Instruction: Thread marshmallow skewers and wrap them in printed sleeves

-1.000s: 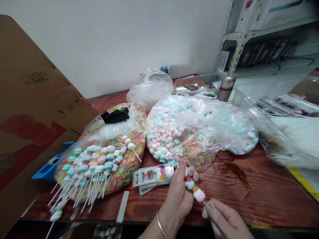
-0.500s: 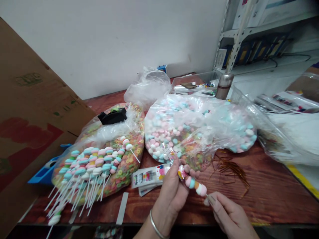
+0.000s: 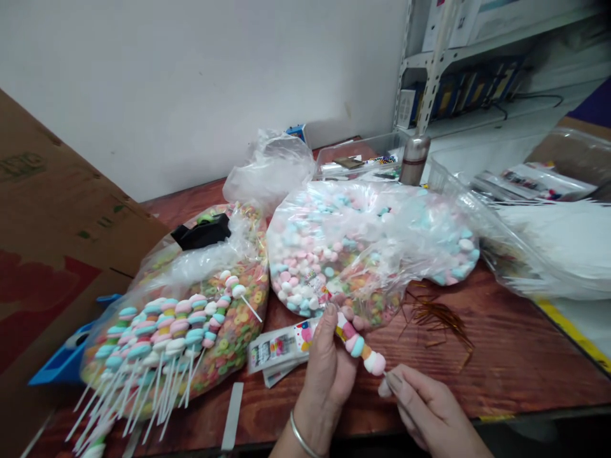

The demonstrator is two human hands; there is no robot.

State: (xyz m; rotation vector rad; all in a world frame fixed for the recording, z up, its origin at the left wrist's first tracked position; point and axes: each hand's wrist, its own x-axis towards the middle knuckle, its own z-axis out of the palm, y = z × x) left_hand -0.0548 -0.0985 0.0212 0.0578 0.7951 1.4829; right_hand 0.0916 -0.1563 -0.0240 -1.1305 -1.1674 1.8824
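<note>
My left hand (image 3: 328, 369) is closed round the upper end of a marshmallow skewer (image 3: 359, 346), a row of pink, blue, orange and white pieces. My right hand (image 3: 422, 410) pinches the stick just below the lowest white piece. A small clear printed wrapper (image 3: 281, 346) lies on the wooden table (image 3: 501, 362) right beside my left thumb. Just behind my hands sits a clear bag of pink, blue and white marshmallows (image 3: 363, 245). Finished skewers (image 3: 162, 337) lie in a pile on a bag of coloured cereal rings (image 3: 229, 318) at the left.
A big cardboard box (image 3: 52, 242) leans at the left, with a blue tool (image 3: 62, 359) under it. A black tape dispenser (image 3: 200, 230) rests on the cereal bag. Gold twist ties (image 3: 436, 318) lie right of my hands. A steel flask (image 3: 413, 159), clear tray (image 3: 358, 159) and metal shelving (image 3: 429, 70) stand behind.
The view has shifted so everything sits a little further left. My hands hold the skewer the same way, now tilted slightly more, with my left fingers further up it.
</note>
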